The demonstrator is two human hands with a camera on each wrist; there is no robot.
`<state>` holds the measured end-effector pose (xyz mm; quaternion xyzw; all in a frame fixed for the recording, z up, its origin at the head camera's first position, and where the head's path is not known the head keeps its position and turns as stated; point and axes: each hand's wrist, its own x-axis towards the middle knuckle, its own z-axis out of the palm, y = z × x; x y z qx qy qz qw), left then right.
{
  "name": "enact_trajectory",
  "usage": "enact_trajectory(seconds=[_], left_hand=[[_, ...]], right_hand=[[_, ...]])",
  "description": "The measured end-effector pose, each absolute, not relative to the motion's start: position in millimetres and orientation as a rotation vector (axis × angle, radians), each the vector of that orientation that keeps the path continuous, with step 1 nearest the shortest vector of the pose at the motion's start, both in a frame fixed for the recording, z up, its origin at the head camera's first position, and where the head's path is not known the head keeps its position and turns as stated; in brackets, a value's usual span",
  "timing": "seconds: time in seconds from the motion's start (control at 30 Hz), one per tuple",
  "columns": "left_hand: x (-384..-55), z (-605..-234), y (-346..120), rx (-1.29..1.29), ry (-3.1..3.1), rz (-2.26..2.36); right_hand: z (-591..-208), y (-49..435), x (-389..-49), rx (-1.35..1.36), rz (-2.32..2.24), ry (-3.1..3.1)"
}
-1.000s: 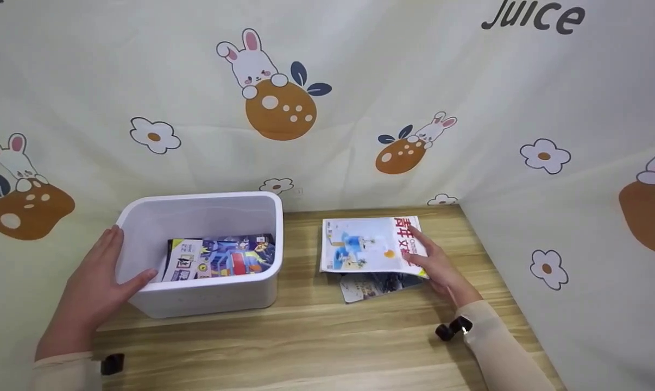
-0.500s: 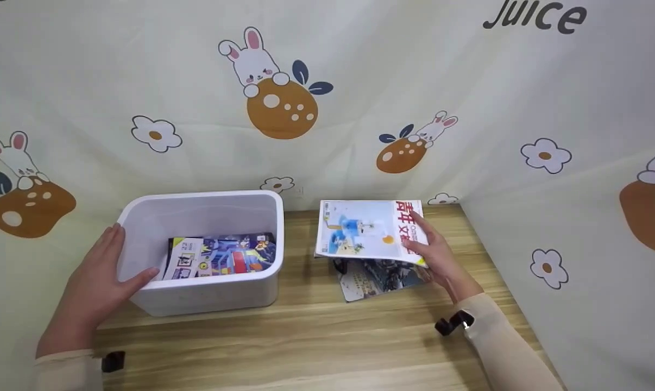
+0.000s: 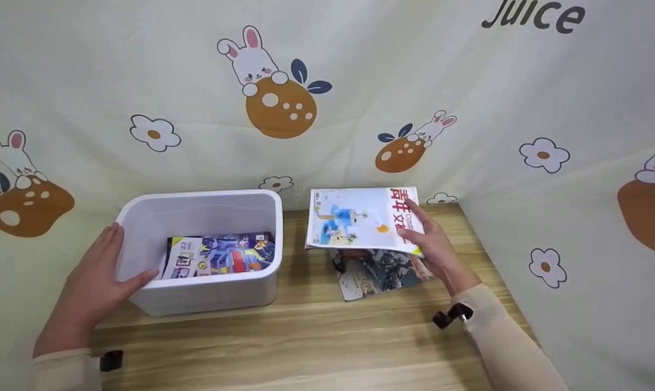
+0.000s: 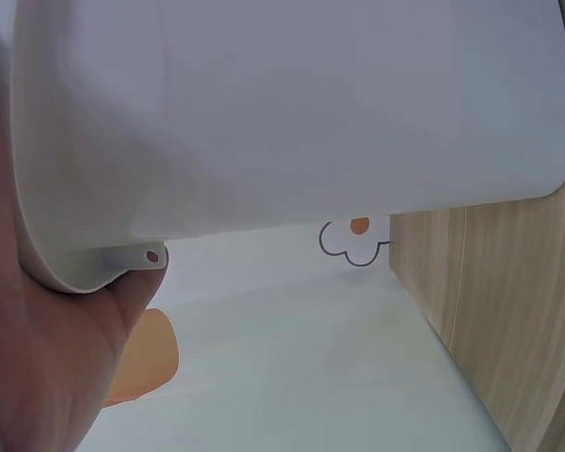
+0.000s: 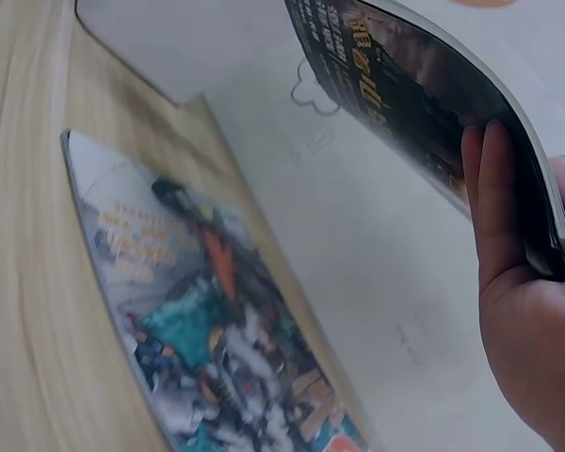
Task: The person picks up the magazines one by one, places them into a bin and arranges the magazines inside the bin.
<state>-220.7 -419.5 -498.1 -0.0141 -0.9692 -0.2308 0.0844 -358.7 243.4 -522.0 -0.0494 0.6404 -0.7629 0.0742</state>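
My right hand [image 3: 435, 247] grips a magazine [image 3: 354, 217] with a white and pale blue cover and red lettering by its right edge. In the right wrist view its dark back cover [image 5: 405, 85] faces down, with fingers beneath, and it is held above the table. A second magazine [image 3: 384, 277] with a dark picture cover lies flat below, partly hidden. On the left, my left hand [image 3: 91, 282] holds the rim of a white plastic bin [image 3: 213, 296], thumb over the front edge. Inside the bin lie magazines [image 3: 232, 255], the top one with a colourful cartoon cover.
The wooden table [image 3: 306, 347] carries the bin and the lower magazine. A pale curtain [image 3: 349, 70] printed with rabbits, oranges and flowers rises directly behind, and on both sides.
My right hand has raised the white-covered magazine and brought it slightly left, uncovering more of the magazine beneath. The left hand and bin have stayed still.
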Motion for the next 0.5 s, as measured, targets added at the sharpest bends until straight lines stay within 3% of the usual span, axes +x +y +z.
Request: enact_trajectory(seconds=[0.5], left_hand=[[-221,-500,-423,-0.054,-2.883,-0.684]], right_hand=[[-495,202,-355,-0.242,-2.356,1.811]])
